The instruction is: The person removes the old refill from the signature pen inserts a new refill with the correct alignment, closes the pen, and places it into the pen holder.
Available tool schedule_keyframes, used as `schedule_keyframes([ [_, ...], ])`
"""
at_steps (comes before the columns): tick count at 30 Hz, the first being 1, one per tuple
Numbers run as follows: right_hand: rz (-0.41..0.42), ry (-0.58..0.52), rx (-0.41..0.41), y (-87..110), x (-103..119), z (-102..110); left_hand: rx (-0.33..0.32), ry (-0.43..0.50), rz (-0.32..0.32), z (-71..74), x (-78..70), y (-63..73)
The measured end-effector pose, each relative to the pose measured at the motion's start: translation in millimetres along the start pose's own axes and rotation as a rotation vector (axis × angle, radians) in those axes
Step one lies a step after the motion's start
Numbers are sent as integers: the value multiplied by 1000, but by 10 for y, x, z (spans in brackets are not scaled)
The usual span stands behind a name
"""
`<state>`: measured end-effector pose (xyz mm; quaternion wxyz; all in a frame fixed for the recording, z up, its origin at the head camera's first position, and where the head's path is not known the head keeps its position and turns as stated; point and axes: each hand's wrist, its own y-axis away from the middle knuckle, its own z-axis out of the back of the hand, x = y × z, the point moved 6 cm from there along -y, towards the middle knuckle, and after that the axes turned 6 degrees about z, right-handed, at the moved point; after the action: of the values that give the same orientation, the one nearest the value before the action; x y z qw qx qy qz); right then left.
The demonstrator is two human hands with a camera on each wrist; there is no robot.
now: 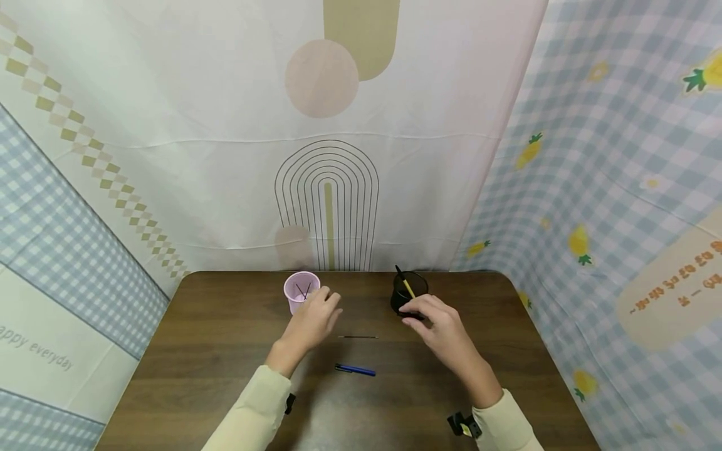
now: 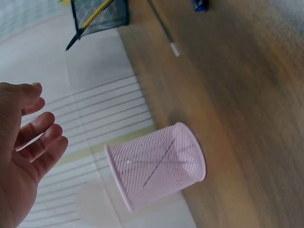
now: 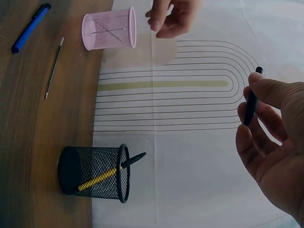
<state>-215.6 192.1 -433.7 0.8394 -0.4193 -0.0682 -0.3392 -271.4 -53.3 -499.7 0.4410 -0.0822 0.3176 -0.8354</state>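
My right hand (image 1: 442,326) pinches a short black pen-like stick (image 3: 251,97) between thumb and fingers. It is raised in front of the black mesh pen cup (image 3: 97,173), overlapping it in the head view. A yellow-and-black pen (image 3: 107,176) leans inside that cup, its dark end above the rim. My left hand (image 1: 313,316) holds nothing; its fingers are loosely bent above the pink mesh pen cup (image 2: 156,164). Two thin dark sticks (image 2: 157,164) lie crossed inside the pink cup.
A thin pen refill (image 1: 358,337) lies on the brown wooden table (image 1: 214,357) between the two cups. Nearer to me lies a blue pen (image 1: 355,370). A patterned cloth (image 1: 237,188) hangs behind the table's far edge, and a checked cloth (image 1: 564,188) hangs to the right.
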Motion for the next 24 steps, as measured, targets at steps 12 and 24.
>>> schedule_keyframes([
  [12, -1, 22, 12, 6, -1, -4, -50, 15, 215, 177, 211, 32],
  [24, -2, 23, 18, 21, -27, -17, -41, 75, 425, 166, 484, -12],
])
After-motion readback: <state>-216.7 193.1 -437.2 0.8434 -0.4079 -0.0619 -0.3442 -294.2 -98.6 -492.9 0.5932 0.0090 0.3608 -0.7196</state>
